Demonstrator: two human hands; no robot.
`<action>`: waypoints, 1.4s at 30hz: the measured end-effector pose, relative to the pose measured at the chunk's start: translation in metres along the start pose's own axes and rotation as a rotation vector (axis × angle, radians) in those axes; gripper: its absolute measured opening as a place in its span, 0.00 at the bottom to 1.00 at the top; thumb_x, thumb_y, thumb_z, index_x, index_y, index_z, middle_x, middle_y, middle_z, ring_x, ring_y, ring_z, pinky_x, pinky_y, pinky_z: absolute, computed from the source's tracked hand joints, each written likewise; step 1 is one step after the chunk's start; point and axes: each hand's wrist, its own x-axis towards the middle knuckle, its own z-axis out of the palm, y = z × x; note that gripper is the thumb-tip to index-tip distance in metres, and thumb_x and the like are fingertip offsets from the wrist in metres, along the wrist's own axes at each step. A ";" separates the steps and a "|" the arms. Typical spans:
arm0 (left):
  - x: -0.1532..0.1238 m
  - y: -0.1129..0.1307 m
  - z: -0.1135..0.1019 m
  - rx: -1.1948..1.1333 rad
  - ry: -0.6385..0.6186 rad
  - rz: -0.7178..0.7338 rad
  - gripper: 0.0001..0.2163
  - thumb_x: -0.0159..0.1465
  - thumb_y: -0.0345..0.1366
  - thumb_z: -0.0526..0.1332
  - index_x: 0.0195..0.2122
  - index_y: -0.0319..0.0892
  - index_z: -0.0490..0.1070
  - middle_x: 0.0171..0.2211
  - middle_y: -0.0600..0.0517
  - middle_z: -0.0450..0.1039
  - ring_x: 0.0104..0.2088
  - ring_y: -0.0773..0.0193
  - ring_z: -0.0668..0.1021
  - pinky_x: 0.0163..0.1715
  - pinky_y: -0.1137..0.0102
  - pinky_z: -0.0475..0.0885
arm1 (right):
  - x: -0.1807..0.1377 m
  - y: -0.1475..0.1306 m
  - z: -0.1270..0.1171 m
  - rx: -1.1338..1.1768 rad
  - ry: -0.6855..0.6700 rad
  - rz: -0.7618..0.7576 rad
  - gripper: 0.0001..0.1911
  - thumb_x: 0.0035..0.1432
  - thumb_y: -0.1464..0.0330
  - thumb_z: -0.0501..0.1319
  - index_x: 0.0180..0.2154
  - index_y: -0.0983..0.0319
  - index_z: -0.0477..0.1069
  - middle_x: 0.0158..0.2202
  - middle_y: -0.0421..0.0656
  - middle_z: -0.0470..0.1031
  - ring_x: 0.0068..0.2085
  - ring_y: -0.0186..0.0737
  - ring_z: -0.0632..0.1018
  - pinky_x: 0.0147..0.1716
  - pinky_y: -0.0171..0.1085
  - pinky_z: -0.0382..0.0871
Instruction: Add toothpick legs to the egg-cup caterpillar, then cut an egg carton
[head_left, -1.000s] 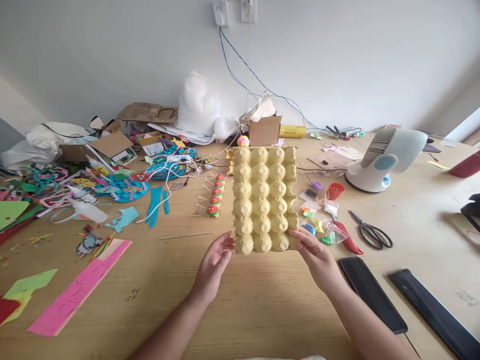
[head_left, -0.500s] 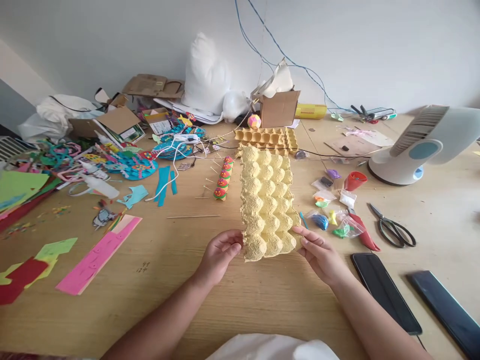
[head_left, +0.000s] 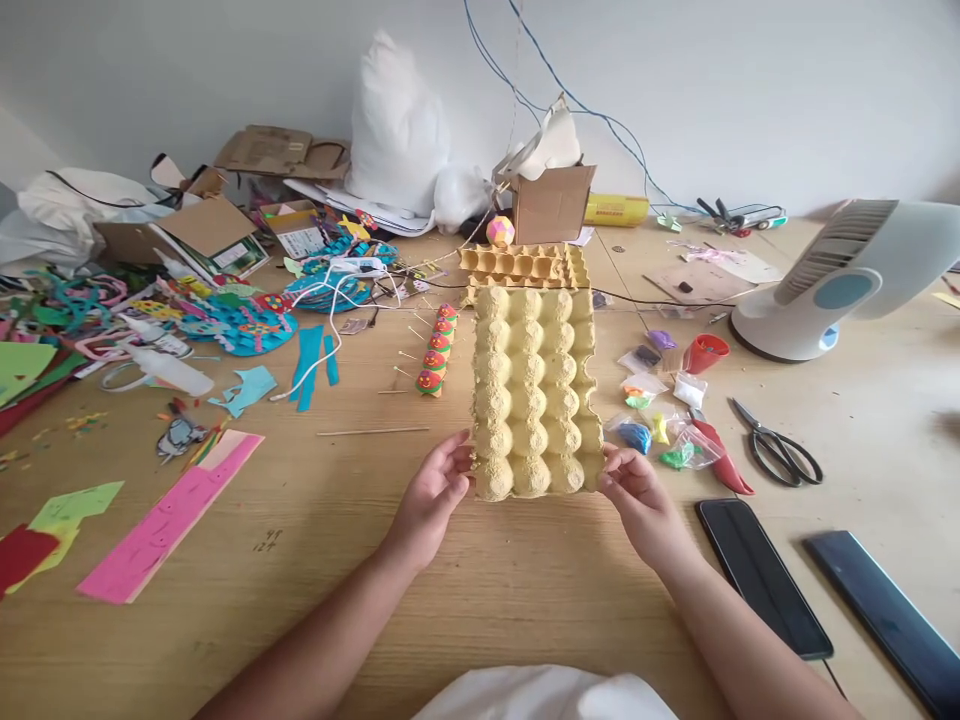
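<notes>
A yellow pulp egg carton (head_left: 531, 400) with rows of rounded bumps is held up in front of me, its bumpy side toward me. My left hand (head_left: 431, 500) pinches its lower left edge between thumb and fingers. At the lower right edge, my right hand (head_left: 639, 497) grips it the same way. Left of the carton lies a painted egg-carton caterpillar (head_left: 437, 350), red and green with smiling faces, with thin sticks poking out of its side. More yellow egg cartons (head_left: 514, 265) lie behind the held one.
On the right are scissors (head_left: 776, 445), bagged coloured clay (head_left: 635, 436), a red cup (head_left: 707, 353), a phone (head_left: 763, 575) and a white fan (head_left: 832, 290). To the left lie a pink paper strip (head_left: 172, 515), a glue bottle (head_left: 172, 370) and blue paper strips (head_left: 309, 368).
The egg carton has tilted more upright and turned to face me squarely, and its lower edge has risen slightly. Both hands keep their hold. The camera view has shifted a little.
</notes>
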 end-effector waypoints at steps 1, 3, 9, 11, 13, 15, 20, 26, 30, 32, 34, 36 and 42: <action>0.001 0.000 0.000 0.012 -0.002 -0.005 0.33 0.61 0.51 0.69 0.65 0.48 0.63 0.57 0.44 0.70 0.56 0.54 0.73 0.55 0.63 0.70 | -0.001 0.000 0.000 -0.039 0.002 -0.028 0.12 0.58 0.56 0.69 0.34 0.54 0.70 0.44 0.42 0.73 0.55 0.46 0.70 0.49 0.41 0.66; 0.001 0.001 0.000 0.042 -0.005 -0.005 0.33 0.61 0.50 0.69 0.65 0.47 0.62 0.57 0.43 0.71 0.56 0.54 0.73 0.55 0.62 0.70 | -0.003 -0.001 0.000 -0.094 -0.013 -0.073 0.11 0.60 0.56 0.67 0.35 0.54 0.69 0.45 0.43 0.73 0.58 0.47 0.69 0.51 0.43 0.66; 0.001 0.000 0.000 0.186 0.076 0.035 0.30 0.60 0.45 0.70 0.61 0.43 0.65 0.49 0.44 0.76 0.52 0.55 0.77 0.51 0.65 0.72 | -0.007 0.003 0.002 -0.200 -0.078 -0.165 0.08 0.64 0.58 0.62 0.36 0.54 0.69 0.42 0.45 0.74 0.62 0.49 0.68 0.56 0.46 0.65; 0.002 -0.002 0.000 0.205 0.100 0.013 0.31 0.60 0.45 0.71 0.62 0.43 0.64 0.46 0.45 0.77 0.50 0.56 0.78 0.49 0.66 0.73 | -0.009 0.004 0.002 -0.217 -0.087 -0.160 0.07 0.64 0.59 0.62 0.36 0.54 0.69 0.46 0.46 0.74 0.62 0.49 0.68 0.54 0.44 0.67; 0.004 -0.005 -0.001 0.234 0.120 -0.011 0.31 0.59 0.46 0.71 0.61 0.43 0.65 0.45 0.46 0.77 0.48 0.57 0.78 0.47 0.67 0.73 | -0.010 0.005 0.001 -0.231 -0.108 -0.153 0.06 0.65 0.60 0.62 0.38 0.54 0.69 0.50 0.46 0.73 0.59 0.48 0.71 0.50 0.42 0.70; 0.005 -0.007 -0.001 0.276 0.152 -0.047 0.28 0.59 0.47 0.70 0.58 0.42 0.68 0.43 0.47 0.77 0.45 0.58 0.78 0.44 0.69 0.73 | -0.012 0.004 0.000 -0.253 -0.131 -0.168 0.04 0.65 0.61 0.62 0.40 0.53 0.69 0.51 0.46 0.72 0.55 0.46 0.74 0.47 0.40 0.72; 0.005 -0.007 -0.001 0.291 0.184 -0.123 0.24 0.59 0.48 0.70 0.52 0.41 0.72 0.40 0.49 0.77 0.41 0.61 0.78 0.39 0.72 0.72 | -0.014 -0.005 -0.001 -0.441 -0.184 -0.304 0.08 0.66 0.66 0.58 0.47 0.53 0.68 0.49 0.46 0.71 0.49 0.45 0.74 0.43 0.39 0.73; 0.001 -0.007 -0.002 0.320 0.158 -0.125 0.23 0.61 0.46 0.69 0.54 0.42 0.70 0.44 0.48 0.78 0.43 0.61 0.78 0.41 0.72 0.72 | -0.014 -0.010 0.001 -0.552 -0.205 -0.313 0.07 0.63 0.67 0.59 0.44 0.55 0.67 0.43 0.45 0.72 0.42 0.43 0.74 0.39 0.39 0.72; 0.000 -0.007 0.000 0.324 0.121 -0.137 0.24 0.61 0.45 0.69 0.55 0.44 0.69 0.43 0.49 0.77 0.42 0.61 0.78 0.41 0.71 0.73 | -0.012 -0.004 0.003 -0.451 -0.104 -0.186 0.05 0.66 0.63 0.59 0.38 0.55 0.63 0.33 0.39 0.68 0.32 0.36 0.71 0.32 0.36 0.69; -0.001 -0.006 0.002 0.317 0.102 -0.126 0.24 0.60 0.44 0.70 0.55 0.44 0.68 0.46 0.48 0.77 0.44 0.61 0.78 0.43 0.70 0.73 | -0.011 -0.002 0.005 -0.433 -0.065 -0.146 0.08 0.66 0.61 0.59 0.36 0.55 0.61 0.30 0.37 0.65 0.29 0.35 0.69 0.29 0.35 0.66; -0.003 -0.005 0.003 0.302 0.079 -0.104 0.25 0.60 0.44 0.70 0.56 0.44 0.66 0.48 0.47 0.77 0.46 0.60 0.78 0.45 0.69 0.73 | -0.010 -0.002 0.005 -0.445 -0.056 -0.142 0.09 0.66 0.60 0.59 0.35 0.55 0.60 0.29 0.36 0.64 0.29 0.35 0.69 0.28 0.35 0.64; -0.004 -0.003 0.004 0.286 0.042 -0.092 0.25 0.60 0.44 0.70 0.56 0.44 0.65 0.49 0.47 0.76 0.46 0.60 0.78 0.47 0.68 0.73 | -0.011 -0.003 0.005 -0.468 -0.066 -0.160 0.09 0.67 0.61 0.58 0.36 0.55 0.60 0.29 0.37 0.65 0.29 0.35 0.69 0.29 0.36 0.65; -0.005 0.001 0.003 0.344 -0.004 -0.176 0.25 0.62 0.48 0.67 0.56 0.43 0.64 0.48 0.45 0.77 0.48 0.57 0.79 0.46 0.68 0.73 | -0.014 -0.001 0.006 -0.512 -0.078 -0.138 0.08 0.66 0.62 0.56 0.34 0.55 0.60 0.26 0.35 0.65 0.27 0.34 0.67 0.27 0.35 0.62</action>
